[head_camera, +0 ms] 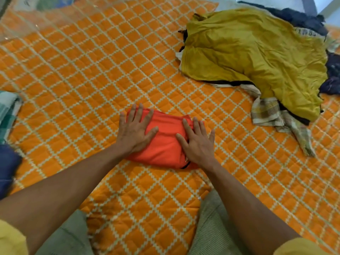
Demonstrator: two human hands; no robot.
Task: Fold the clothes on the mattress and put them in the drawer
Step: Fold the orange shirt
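Hands: 2 in view, both released and pressing flat. Left hand (135,132) lies with fingers straight and spread on the left half of the folded orange-red fabric garment (163,144); right hand (197,143) lies likewise on its right half. Garment sits as a compact folded bundle on the orange quilted mattress cover with white diamond lattice (82,74), directly ahead of the person's knees. Unfolded pile at far right: crumpled mustard-yellow cloth garment (257,57) on top, checked yellow-grey cloth (266,112) beneath its near edge, dark navy clothing (301,17) behind. Dark blue item (7,162) at left edge.
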